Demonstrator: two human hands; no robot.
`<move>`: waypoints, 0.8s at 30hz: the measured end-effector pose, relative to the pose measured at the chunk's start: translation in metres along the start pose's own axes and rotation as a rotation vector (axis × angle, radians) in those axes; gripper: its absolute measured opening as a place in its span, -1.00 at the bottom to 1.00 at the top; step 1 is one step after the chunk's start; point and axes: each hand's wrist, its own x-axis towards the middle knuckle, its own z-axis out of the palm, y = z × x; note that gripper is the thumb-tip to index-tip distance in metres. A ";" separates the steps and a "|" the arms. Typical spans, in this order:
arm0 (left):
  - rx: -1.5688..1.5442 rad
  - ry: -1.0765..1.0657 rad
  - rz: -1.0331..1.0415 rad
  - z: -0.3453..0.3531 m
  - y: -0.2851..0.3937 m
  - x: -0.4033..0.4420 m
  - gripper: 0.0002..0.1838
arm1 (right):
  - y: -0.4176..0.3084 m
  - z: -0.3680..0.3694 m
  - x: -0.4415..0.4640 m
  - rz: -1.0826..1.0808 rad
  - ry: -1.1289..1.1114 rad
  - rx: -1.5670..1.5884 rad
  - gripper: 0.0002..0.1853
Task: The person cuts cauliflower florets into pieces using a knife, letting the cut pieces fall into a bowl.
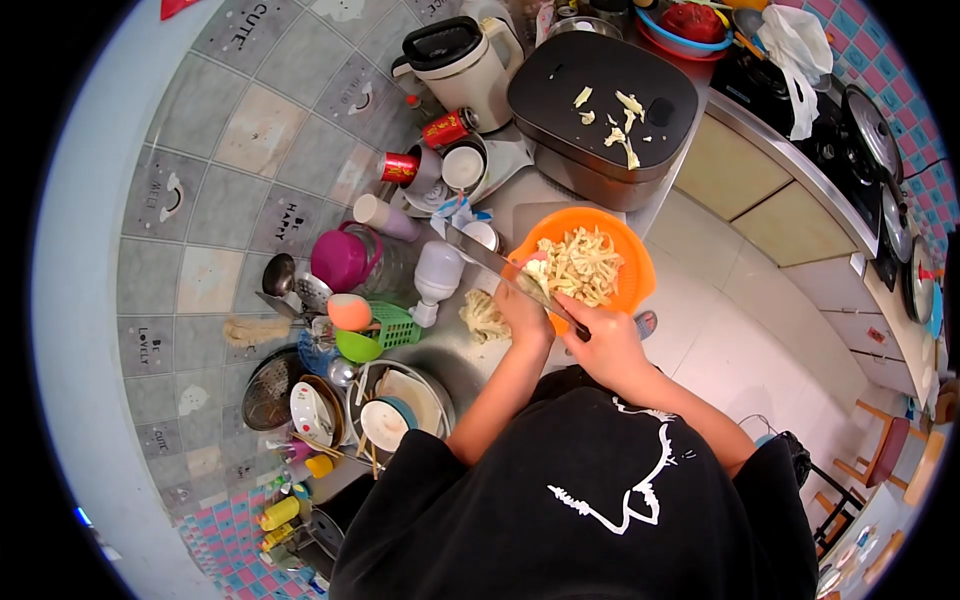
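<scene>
The step in hand seems to be cutting cauliflower (590, 265) into the orange basket (641, 250). The right hand (608, 345) is closed around the knife (490, 260); the left hand (524, 314), curled, appears to grip a floret (540, 268) at the basket's left side. The next slice calls for fingers kept behind the edge.

You get bright, even light; the floor (735, 290) right of the colander (637, 262) looks palest, and far left of it tiles (208, 200) bow with distortion.
</scene>
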 end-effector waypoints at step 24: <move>1.306 -0.604 0.742 0.000 -0.055 0.043 -0.74 | 0.088 -0.042 0.001 0.378 0.256 0.046 -0.58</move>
